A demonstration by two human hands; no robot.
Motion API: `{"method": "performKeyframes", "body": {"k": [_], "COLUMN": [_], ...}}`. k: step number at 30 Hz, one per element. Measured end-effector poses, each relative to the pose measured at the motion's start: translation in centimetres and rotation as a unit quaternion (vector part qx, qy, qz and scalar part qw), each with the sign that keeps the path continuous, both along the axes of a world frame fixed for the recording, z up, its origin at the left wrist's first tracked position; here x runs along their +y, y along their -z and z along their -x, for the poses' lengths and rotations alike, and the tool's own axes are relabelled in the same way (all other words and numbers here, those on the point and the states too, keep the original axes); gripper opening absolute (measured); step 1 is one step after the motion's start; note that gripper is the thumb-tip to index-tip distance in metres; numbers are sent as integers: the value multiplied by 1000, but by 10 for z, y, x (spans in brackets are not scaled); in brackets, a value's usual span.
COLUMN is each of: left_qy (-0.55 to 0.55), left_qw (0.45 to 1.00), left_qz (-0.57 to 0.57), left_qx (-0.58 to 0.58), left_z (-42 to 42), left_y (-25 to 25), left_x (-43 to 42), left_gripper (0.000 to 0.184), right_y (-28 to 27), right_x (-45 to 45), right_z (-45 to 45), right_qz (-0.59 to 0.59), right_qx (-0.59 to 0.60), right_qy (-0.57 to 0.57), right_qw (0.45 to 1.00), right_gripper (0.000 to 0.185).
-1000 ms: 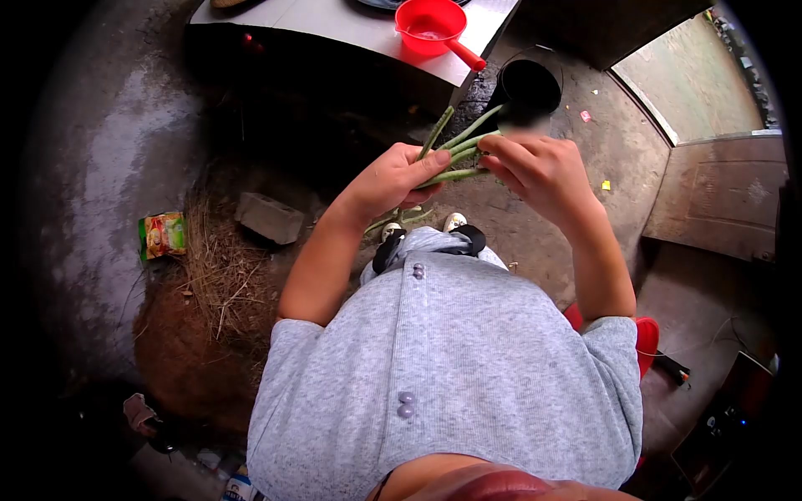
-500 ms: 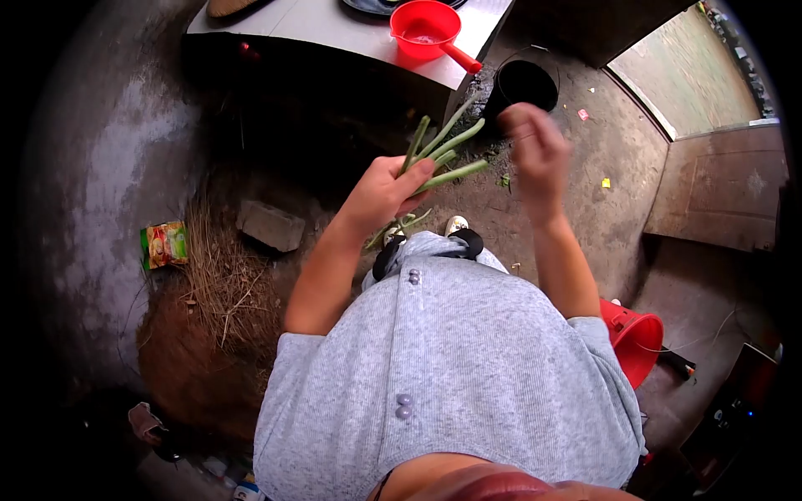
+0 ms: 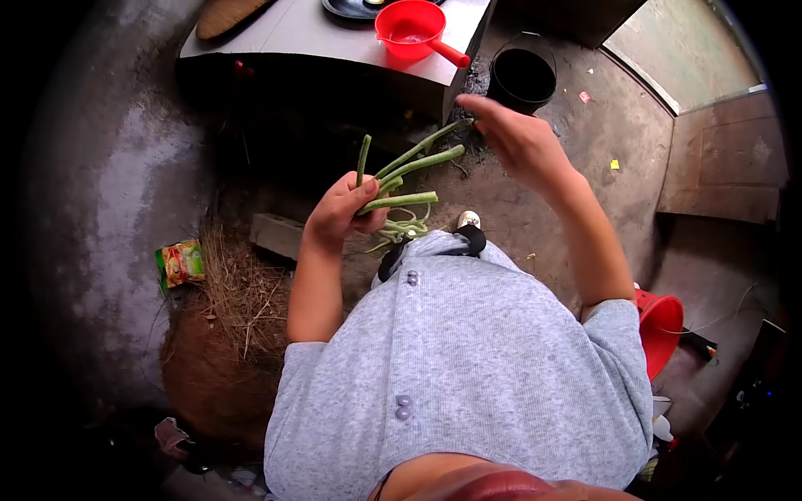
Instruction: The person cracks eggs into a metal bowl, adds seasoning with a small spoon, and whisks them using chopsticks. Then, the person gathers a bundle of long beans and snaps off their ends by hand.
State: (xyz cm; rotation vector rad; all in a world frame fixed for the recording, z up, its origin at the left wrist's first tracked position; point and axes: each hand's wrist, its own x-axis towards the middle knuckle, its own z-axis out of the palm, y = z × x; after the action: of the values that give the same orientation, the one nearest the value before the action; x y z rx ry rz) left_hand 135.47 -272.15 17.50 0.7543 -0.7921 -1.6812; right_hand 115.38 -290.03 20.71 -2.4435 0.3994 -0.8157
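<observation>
My left hand (image 3: 344, 204) is closed around the lower part of a bunch of green stalks (image 3: 422, 160), whose cut ends fan out up and to the right. Thin, curling green strips (image 3: 408, 225) hang below that hand. My right hand (image 3: 522, 142) is raised at the far end of the longest stalk, its fingers stretched out toward the left. The stalk's tip comes right up to those fingers; whether they touch is hidden. Its thumb is out of sight.
A red dipper (image 3: 411, 32) and a dark round tray (image 3: 355, 10) stand on the white-topped counter (image 3: 317, 37). Beyond my right hand is a black bucket (image 3: 522, 77). Dry straw (image 3: 242, 292), a concrete block (image 3: 277, 235) and a snack packet (image 3: 180, 263) lie left; a red bucket (image 3: 660, 330) lies right.
My left hand has moved left and slightly down with the stalks. My right hand, blurred and curled before, has come left to the longest stalk's tip with its fingers extended.
</observation>
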Motion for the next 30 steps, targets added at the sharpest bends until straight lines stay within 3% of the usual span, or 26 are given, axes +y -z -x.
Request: {"method": "performKeyframes", "body": {"k": [1, 2, 5, 9, 11, 15, 17, 19, 21, 23, 24, 25, 26, 28, 30], "left_qy": [2, 5, 4, 11, -90, -121, -92, -96, -88, -85, -86, -100, -117, -148, -156], "left_qw": [1000, 1000, 1000, 1000, 988, 990, 994, 994, 995, 994, 994, 993, 992, 988, 987], "left_qz": [4, 8, 9, 2, -68, -68, -54, -39, -23, -2, 0, 13, 25, 4, -16], "left_qx": [3, 5, 4, -5, -104, -34, -13, -27, -46, -65, -67, -57, -47, -37, -30], "left_z": [-1, -1, 0, 4, 3, -3, -13, -12, -13, -14, -15, -17, -19, -32, -41], "left_y": [2, 3, 5, -3, -1, 9, 16, 14, 16, 15, 17, 21, 25, 33, 33], "left_x": [0, -1, -1, -1, 1, -1, -1, -1, -3, -5, -6, -6, -5, 5, 7], "left_gripper": [42, 42, 42, 40, 35, 29, 31, 33, 35, 36, 36, 38, 41, 42, 45], "right_y": [2, 3, 4, 7, 7, 6, 5, 3, -7, -13, -3, 7, 1, -23, -46], "right_x": [-1, -3, -7, -5, -5, -6, -2, 2, 10, 17, 8, -5, -17, -36, -53], "right_z": [0, 1, 1, -5, -7, -6, -6, -10, -12, -15, -19, -20, -5, 40, 54], "right_qz": [113, 128, 170, 164, 104, 35, 14, -118, -294, -318, -165, -8, -121, -195, -57], "right_qx": [20, 84, 106, 144, 168, 153, 82, 11, -67, -127, -209, -285, -355, -453, -543], "right_qy": [-14, -14, -43, -17, -16, -40, -51, -96, -126, -95, -19, 57, 111, 199, 310], "right_qw": [993, 988, 979, 976, 980, 987, 995, 988, 945, 935, 964, 957, 920, 847, 778], "right_gripper": [23, 25, 22, 17, 12, 18, 15, 11, 14, 15, 16, 17, 20, 24, 19]}}
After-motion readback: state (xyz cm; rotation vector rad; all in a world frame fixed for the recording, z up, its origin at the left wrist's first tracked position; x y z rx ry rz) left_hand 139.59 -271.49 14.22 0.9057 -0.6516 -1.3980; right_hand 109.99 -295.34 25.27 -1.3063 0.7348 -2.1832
